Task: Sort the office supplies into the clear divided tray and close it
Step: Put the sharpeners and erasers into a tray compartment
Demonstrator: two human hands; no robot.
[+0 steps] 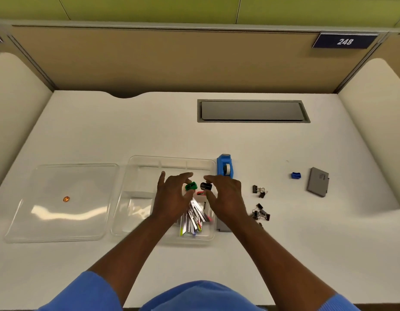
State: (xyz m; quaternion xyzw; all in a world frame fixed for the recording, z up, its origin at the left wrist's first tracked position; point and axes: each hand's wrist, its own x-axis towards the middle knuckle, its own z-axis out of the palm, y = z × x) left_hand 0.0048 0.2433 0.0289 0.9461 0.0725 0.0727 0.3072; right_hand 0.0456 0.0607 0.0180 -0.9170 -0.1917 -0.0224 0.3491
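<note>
The clear divided tray [136, 167] sits at the desk's middle, with its clear lid [60, 205] lying flat to the left. Over the tray, my left hand [172, 198] pinches a green sharpener [191, 186] between thumb and fingers. My right hand [226, 198] pinches a black sharpener [205, 186] beside it. A red sharpener [201, 193] lies in the tray below them. Pens and markers [194, 218] fill the front right compartment. A blue tape dispenser [225, 166] stands against the tray's right wall.
Black binder clips [259, 191] and a second cluster of binder clips [262, 213] lie right of the tray. Farther right are a blue sharpener [296, 175] and a grey flat box [318, 181]. Another grey item [222, 227] shows under my right wrist. A grey cable hatch [253, 111] is set into the desk behind.
</note>
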